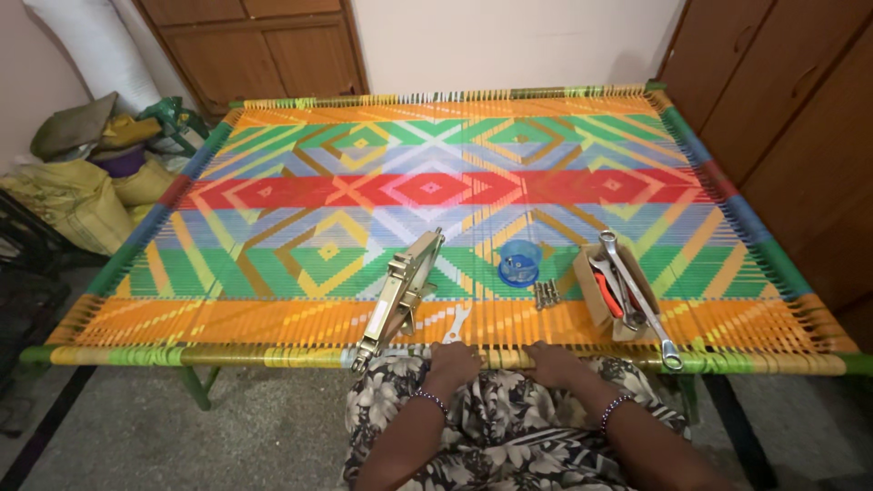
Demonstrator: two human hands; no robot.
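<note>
My left hand (pixel 452 362) and my right hand (pixel 555 364) rest side by side on my lap, at the near edge of a colourful woven cot (pixel 300 191). Both hands lie loosely closed and hold nothing. Just beyond the left hand a small flat spanner (pixel 456 325) lies on the weave. A metal scissor jack (pixel 401 295) lies folded to the left of it. Several bolts (pixel 546 293) and a small blue bowl (pixel 519 262) sit ahead of the right hand.
An open cardboard box (pixel 596 295) of spanners and red-handled pliers stands at the right, with a long spanner (pixel 641 305) sticking out. Sacks and bundles (pixel 77 195) pile up at the left. Wooden cupboards (pixel 800 109) line the right and back walls.
</note>
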